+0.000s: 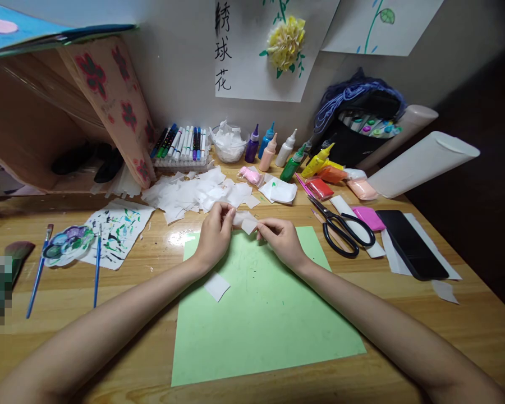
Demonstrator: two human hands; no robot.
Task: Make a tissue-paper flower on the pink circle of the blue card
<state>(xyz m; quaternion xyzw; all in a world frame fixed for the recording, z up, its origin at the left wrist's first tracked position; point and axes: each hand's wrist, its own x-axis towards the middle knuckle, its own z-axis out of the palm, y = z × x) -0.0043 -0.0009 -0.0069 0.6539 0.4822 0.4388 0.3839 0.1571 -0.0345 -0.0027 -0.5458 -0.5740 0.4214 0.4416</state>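
Both hands meet over the far edge of a light green paper sheet [261,314] on the wooden desk. My left hand [214,233] and my right hand [280,238] each pinch one end of a small white tissue piece [246,221], held just above the sheet. One loose white tissue square [216,286] lies on the green sheet below my left wrist. A heap of white tissue squares [193,193] is spread on the desk just beyond my hands.
Black scissors [343,227] and a dark phone [410,244] lie to the right. Paint bottles [278,151], a marker tray [180,146] and a bowl of tissue [228,143] line the back. Paintbrushes [96,269], a palette [67,241] and paint-smeared paper [118,227] are on the left.
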